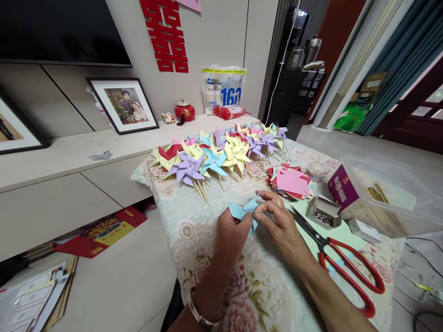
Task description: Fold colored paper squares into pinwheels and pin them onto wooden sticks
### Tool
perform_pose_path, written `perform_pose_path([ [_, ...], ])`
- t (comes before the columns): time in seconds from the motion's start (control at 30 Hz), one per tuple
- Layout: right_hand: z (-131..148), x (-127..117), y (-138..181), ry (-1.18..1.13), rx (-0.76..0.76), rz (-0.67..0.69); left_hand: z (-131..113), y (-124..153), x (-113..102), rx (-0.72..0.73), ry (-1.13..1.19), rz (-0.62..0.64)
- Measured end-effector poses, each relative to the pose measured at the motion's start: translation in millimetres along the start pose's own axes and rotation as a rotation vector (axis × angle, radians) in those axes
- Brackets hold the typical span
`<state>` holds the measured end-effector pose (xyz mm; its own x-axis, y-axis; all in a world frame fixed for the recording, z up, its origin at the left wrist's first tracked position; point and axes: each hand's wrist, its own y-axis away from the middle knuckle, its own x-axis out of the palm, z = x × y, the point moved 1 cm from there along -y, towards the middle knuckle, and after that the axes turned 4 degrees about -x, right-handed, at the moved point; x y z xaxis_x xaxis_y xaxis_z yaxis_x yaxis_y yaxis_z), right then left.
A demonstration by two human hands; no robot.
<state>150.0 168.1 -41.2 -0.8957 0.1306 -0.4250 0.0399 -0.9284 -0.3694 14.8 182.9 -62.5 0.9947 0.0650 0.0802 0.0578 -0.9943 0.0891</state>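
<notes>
Both my hands meet over the floral tablecloth [207,258] and fold a light blue paper piece [239,210]. My left hand [232,234] pinches its lower part, fingers closed on the paper. My right hand [282,226] pinches the paper's right side with thumb and forefinger. Red-handled scissors [341,260] lie just right of my right hand. A stack of cut coloured paper squares [291,182], pink on top, sits behind my hands. Several finished paper pinwheels [216,154] on wooden sticks lie in rows at the table's far end.
A small open box of pins [323,213], a purple box [342,190] and a clear plastic tub [387,193] with sticks stand at the right. A low white cabinet [69,184] with framed photos [124,105] runs along the left. Papers and a red packet [100,233] lie below.
</notes>
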Motion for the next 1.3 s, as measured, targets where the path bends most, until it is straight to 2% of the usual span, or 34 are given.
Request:
perform_pose_path([
  [0.3, 2.9, 2.4, 1.9, -0.047, 0.024, -0.049, 0.8, 2.3, 0.0, 0.025, -0.029, -0.014],
  [0.5, 1.9, 6.9, 3.5, -0.092, -0.015, -0.128, -2.7, 2.6, 1.7, -0.006, 0.018, -0.013],
  [0.73, -4.1, 10.9, 4.4, -0.292, 0.138, -0.164, -0.9, 1.4, 1.6, -0.028, 0.065, 0.028],
  [0.97, -8.2, 13.8, 3.4, -0.391, 0.164, -0.172, -1.7, 1.9, 2.0, -0.024, 0.081, 0.054],
  [1.2, -9.4, 17.0, 4.1, -0.455, 0.212, -0.209, -2.2, 0.6, 3.8, -0.068, 0.085, -0.036],
  [1.3, -10.1, 17.1, 4.2, -0.47, 0.223, -0.199, -1.2, 0.6, 3.9, -0.082, 0.083, -0.036],
])
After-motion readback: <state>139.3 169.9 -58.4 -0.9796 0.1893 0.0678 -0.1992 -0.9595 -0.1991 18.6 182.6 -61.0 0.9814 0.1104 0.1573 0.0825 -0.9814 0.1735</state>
